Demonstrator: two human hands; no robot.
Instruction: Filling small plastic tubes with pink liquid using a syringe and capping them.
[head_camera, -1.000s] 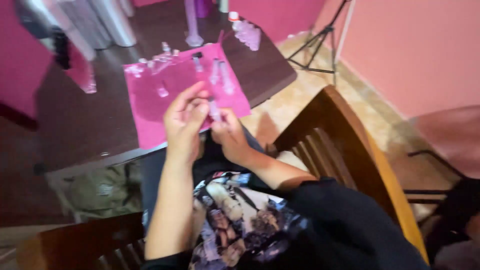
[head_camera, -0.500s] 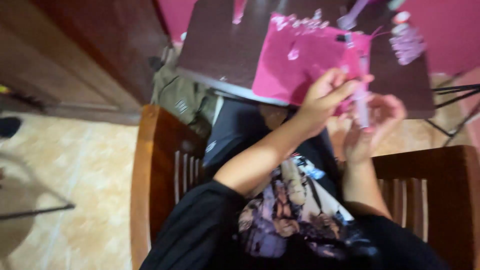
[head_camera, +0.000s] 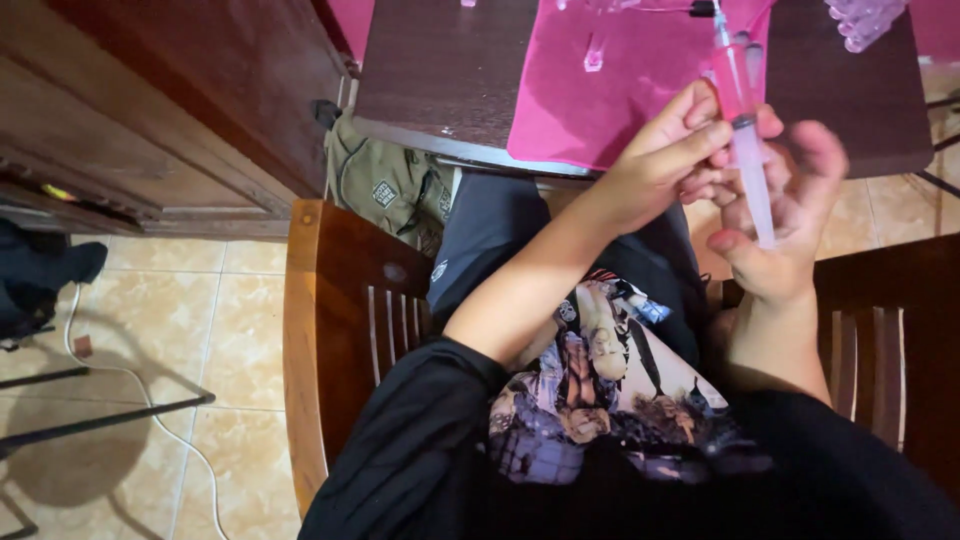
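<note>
Both my hands hold one clear syringe (head_camera: 752, 165) above my lap, at the near edge of the dark wooden table (head_camera: 440, 90). Its barrel looks pink and its tip points away from me, over the pink mat (head_camera: 600, 110). My left hand (head_camera: 665, 150) pinches the barrel near its middle with fingertips and thumb. My right hand (head_camera: 790, 220) wraps loosely around the lower plunger end, the thumb lying along it. A small clear vial (head_camera: 594, 55) lies on the mat beyond my hands.
I sit in a wooden chair with slatted armrests (head_camera: 340, 320) on either side. An olive bag (head_camera: 385, 185) hangs under the table at the left. A dark wooden cabinet (head_camera: 180, 110) stands further left. A bunch of clear parts (head_camera: 865, 20) lies at the table's top right. A white cable (head_camera: 150, 400) runs over the tiled floor.
The view has swung from the table top down and to the left, onto my lap and the floor. My hands have stayed together on the syringe throughout.
</note>
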